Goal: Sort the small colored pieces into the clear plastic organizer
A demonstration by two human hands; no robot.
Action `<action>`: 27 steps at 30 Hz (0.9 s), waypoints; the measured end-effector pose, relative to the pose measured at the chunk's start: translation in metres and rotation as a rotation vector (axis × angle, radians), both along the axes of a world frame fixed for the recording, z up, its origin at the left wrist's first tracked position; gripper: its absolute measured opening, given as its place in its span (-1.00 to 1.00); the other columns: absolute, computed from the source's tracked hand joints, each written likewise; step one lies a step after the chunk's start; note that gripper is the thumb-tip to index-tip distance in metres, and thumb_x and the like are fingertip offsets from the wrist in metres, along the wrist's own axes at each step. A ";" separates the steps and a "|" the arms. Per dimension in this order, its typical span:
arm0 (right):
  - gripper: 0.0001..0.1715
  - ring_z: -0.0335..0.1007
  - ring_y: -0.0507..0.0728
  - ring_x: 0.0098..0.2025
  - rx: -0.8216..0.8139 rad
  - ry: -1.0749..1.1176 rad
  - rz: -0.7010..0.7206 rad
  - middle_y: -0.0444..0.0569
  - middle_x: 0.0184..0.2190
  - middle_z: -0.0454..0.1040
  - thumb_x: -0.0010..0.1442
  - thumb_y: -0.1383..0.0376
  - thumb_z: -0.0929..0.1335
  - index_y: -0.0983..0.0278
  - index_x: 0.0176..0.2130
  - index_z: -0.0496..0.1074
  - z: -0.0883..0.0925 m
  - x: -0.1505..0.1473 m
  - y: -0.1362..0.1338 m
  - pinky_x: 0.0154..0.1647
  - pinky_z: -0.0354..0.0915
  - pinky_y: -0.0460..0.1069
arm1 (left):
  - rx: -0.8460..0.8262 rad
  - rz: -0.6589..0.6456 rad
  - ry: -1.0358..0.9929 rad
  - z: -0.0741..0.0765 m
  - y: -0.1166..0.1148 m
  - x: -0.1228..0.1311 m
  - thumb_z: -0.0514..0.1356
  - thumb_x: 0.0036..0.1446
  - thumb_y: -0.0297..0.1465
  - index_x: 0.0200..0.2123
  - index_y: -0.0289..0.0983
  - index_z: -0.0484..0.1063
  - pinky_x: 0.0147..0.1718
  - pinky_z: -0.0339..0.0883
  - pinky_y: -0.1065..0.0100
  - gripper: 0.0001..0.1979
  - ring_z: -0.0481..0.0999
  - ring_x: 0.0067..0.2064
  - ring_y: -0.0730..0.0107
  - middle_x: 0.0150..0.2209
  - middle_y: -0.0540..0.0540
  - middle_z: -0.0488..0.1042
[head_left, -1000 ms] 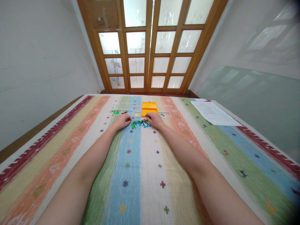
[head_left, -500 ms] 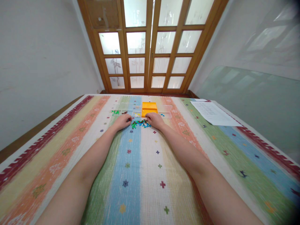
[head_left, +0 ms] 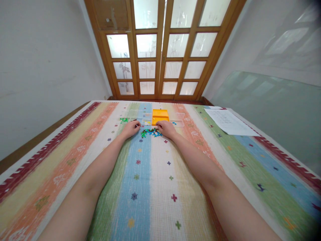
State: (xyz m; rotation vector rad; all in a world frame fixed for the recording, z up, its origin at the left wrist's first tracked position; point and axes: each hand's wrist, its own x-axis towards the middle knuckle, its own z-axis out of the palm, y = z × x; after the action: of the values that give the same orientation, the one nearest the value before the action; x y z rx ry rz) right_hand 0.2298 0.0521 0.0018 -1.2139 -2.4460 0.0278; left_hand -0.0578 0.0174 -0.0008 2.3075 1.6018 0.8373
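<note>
A pile of small green, blue and dark pieces [head_left: 151, 132] lies on the striped cloth between my hands. My left hand [head_left: 132, 129] is at the pile's left, its fingers curled together; whatever they hold is too small to name. At the pile's upper right, my right hand [head_left: 165, 129] has its fingers pinched, and their contents are hidden. Just beyond stands an open orange box [head_left: 160, 113]. Clear plastic trays flank it, with green pieces [head_left: 123, 120] and yellow pieces [head_left: 147, 123] on the left and a few blue pieces [head_left: 174, 123] on the right.
Printed paper sheets [head_left: 229, 122] lie on the right of the striped tablecloth [head_left: 160, 187]. Past the table's far edge is a wooden door with glass panes [head_left: 146, 68]. A pale glass panel [head_left: 271, 113] leans at the right wall.
My left hand has shifted very slightly left, over the dark pieces in the tray. The right hand looks almost unmoved at the pile.
</note>
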 end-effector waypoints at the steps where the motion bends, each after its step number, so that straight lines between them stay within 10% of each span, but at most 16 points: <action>1: -0.71 0.50 0.19 -0.06 0.000 0.002 0.001 0.03 -0.11 0.63 0.39 0.29 0.27 0.20 -0.07 0.59 0.000 0.000 0.000 -0.10 0.26 -0.01 | -0.008 0.040 -0.078 0.000 0.002 -0.002 0.16 0.16 -0.35 -0.27 -0.23 0.53 -0.21 0.37 0.29 -0.84 0.53 -0.27 0.29 -0.26 -0.09 0.60; 8: -0.71 0.50 0.19 -0.07 -0.002 0.012 0.008 0.01 -0.10 0.63 0.39 0.27 0.28 0.19 -0.06 0.59 -0.002 0.000 0.001 -0.09 0.26 -0.02 | -0.186 0.282 -0.680 -0.002 0.018 -0.019 0.20 0.04 -0.33 -0.30 -0.28 0.44 -0.49 0.26 0.41 -0.84 0.50 -0.45 0.41 -0.28 -0.13 0.62; 27: -0.70 0.47 0.18 -0.07 -0.012 -0.006 0.016 0.04 -0.09 0.62 0.40 0.30 0.27 0.23 -0.05 0.57 -0.004 0.000 0.001 -0.09 0.20 -0.03 | -0.076 0.543 -1.129 -0.020 0.031 -0.067 0.22 -0.02 -0.34 -0.08 -0.31 0.54 -0.54 0.22 0.54 -0.60 0.43 -0.49 0.57 -0.23 -0.13 0.61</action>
State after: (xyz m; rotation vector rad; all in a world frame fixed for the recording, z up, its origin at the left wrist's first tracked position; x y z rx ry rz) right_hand 0.2302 0.0534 -0.0021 -1.2015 -2.4638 0.0435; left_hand -0.1246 0.0481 -0.0208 0.8955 1.5533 1.7044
